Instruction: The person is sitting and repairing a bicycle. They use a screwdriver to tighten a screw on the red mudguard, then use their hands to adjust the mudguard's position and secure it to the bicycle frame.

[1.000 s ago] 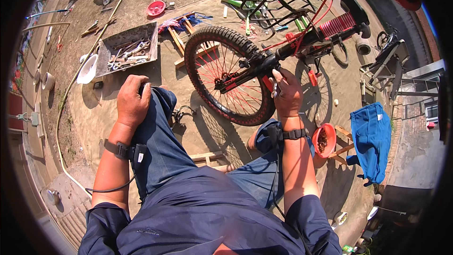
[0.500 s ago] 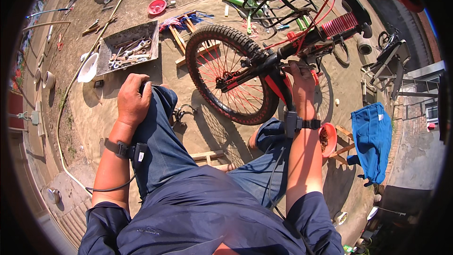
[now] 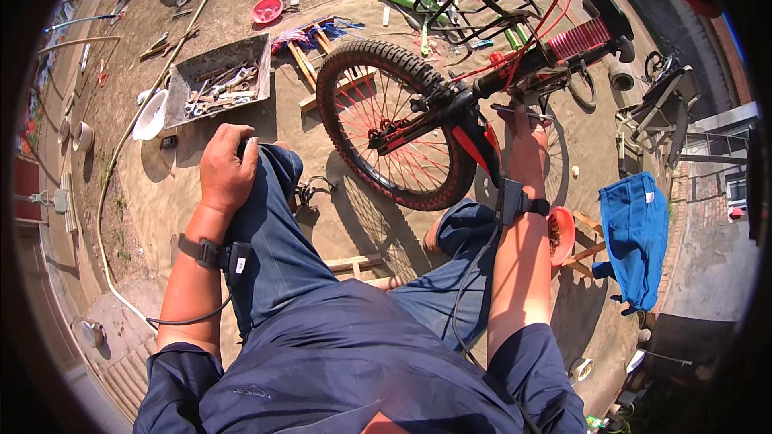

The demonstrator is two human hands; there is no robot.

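Observation:
A black and red bicycle stands in front of me, its front wheel (image 3: 394,124) with red spokes and a knobbly tyre turned to the left. My right hand (image 3: 527,141) is just right of the fork (image 3: 476,141), below the head tube (image 3: 515,76). Its fingers are closed on a slim metal tool (image 3: 505,109), whose exact kind I cannot make out. My left hand (image 3: 227,165) rests on my left knee (image 3: 277,173) with the fingers curled in; whether anything is inside them is hidden.
A metal tray (image 3: 261,84) of wrenches lies at the left beside a white bowl (image 3: 150,116). The black wire basket (image 3: 458,0) overhangs the far side. Right of my forearm are a red bowl (image 3: 565,237) of small parts and a blue cloth (image 3: 635,241) over a wooden stool.
My right hand has shifted slightly right and down, away from the fork, with the metal tool now showing more. The left hand has stayed on the knee.

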